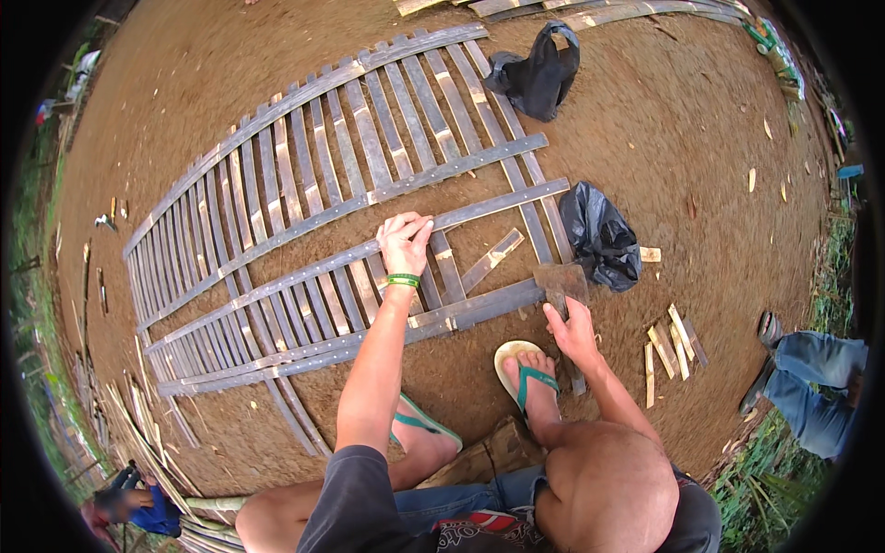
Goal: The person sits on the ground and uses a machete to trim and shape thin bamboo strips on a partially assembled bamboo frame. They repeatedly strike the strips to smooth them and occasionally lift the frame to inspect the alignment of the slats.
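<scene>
The long grey panel of split bamboo slats [323, 203], laid flat on the brown dirt ground [664, 120], stretches away from the person with its long axis running from the lower left up toward the upper right, its upright slats crossed by several long horizontal rails. The left hand [404, 241] lies directly on the panel, at about the middle of its near end: the fingers are spread flat and loosely curled over one crossing rail, pressing down on it and not clenched, with a green band on the wrist. A short loose bamboo strip [491, 259] lies slantwise on the panel just to the right of that hand, apart from it. The right hand [572, 334] is off the panel, just beyond its near right corner, and is closed around the handle of a broad-bladed chopping knife [560, 282], whose flat rusty blade points up toward the panel's edge; so the left hand is the one in contact and the right one waits beside. Beside the panel's right edge sits a crumpled black plastic bag [601, 238], and a second black bag [539, 76] lies by its far end. Short cut bamboo pieces [670, 345] are scattered well right of the panel, and the person's feet in green-strapped sandals [525, 369] stand just below its near edge.
</scene>
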A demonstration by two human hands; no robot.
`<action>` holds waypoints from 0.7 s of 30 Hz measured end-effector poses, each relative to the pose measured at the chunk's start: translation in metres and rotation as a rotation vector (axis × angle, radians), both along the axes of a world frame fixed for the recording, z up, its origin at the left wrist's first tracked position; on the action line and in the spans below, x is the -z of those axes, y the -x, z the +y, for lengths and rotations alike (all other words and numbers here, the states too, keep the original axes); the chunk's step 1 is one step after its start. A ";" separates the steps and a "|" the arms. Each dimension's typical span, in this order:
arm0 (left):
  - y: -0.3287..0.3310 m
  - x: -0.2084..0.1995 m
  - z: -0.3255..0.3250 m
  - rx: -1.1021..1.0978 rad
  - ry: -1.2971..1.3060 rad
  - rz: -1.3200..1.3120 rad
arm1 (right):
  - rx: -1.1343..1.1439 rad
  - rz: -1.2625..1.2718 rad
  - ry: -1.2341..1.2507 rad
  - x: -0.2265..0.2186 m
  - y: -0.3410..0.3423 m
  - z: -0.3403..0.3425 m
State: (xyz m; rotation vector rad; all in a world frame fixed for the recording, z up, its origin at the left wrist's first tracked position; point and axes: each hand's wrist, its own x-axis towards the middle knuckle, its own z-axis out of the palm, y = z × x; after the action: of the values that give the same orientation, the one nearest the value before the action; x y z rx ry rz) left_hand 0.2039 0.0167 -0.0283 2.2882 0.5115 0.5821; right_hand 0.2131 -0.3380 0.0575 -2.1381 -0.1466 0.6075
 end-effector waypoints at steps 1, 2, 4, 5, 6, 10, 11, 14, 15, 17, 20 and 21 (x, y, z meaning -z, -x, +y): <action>0.001 0.001 -0.001 -0.004 -0.022 -0.016 | -0.006 0.007 0.010 0.000 0.000 -0.001; 0.001 0.000 -0.002 -0.007 -0.046 -0.026 | -0.012 0.013 0.018 0.000 0.000 -0.002; 0.000 -0.002 -0.004 -0.010 -0.060 -0.049 | -0.009 0.027 0.022 0.001 -0.001 -0.002; 0.000 -0.001 -0.006 -0.010 -0.061 -0.059 | 0.000 0.036 0.025 0.000 -0.001 -0.001; 0.000 0.000 -0.006 -0.011 -0.049 -0.065 | 0.010 0.044 0.028 -0.001 -0.001 -0.001; 0.001 0.003 -0.006 -0.014 -0.036 -0.105 | -0.012 0.046 0.048 -0.003 -0.004 -0.001; 0.002 0.002 -0.007 -0.012 -0.043 -0.105 | -0.024 0.035 0.057 -0.006 -0.004 0.002; 0.003 0.001 -0.007 -0.009 -0.047 -0.107 | -0.051 0.008 0.067 -0.020 -0.010 0.015; 0.003 0.001 -0.007 -0.009 -0.046 -0.108 | -0.058 0.000 0.068 -0.023 -0.012 0.023; 0.003 0.001 -0.006 -0.007 -0.051 -0.121 | -0.120 -0.100 0.071 -0.020 -0.017 0.039; 0.005 -0.001 -0.006 0.000 -0.042 -0.108 | -0.241 -0.093 0.106 -0.037 -0.034 0.084; 0.004 -0.001 -0.007 0.001 -0.042 -0.110 | -0.282 -0.067 0.122 -0.044 -0.040 0.101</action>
State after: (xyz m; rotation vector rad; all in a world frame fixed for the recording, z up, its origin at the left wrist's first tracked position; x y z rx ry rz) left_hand 0.2000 0.0101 -0.0273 2.2807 0.4487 0.7206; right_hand 0.2534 -0.2366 0.1018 -2.2755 -0.4644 0.7223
